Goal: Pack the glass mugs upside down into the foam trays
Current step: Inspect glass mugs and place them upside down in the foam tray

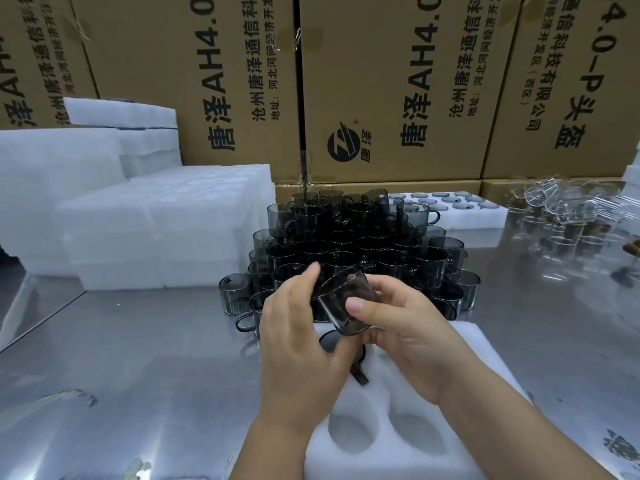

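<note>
The mug hangs tilted between my hands, just above the far end of the tray; my right hand grips it, thumb pressed on its near wall; my left hand holds its left side, thumb up by the rim; under it a packed mug sits in a pocket; just beyond stands the pile of dark mugs on the table; foam stacks lie left, cartons behind.

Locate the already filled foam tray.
Head view, far right of centre: the filled foam tray sits behind the pile of grey mugs, left of the clear glassware.
</note>
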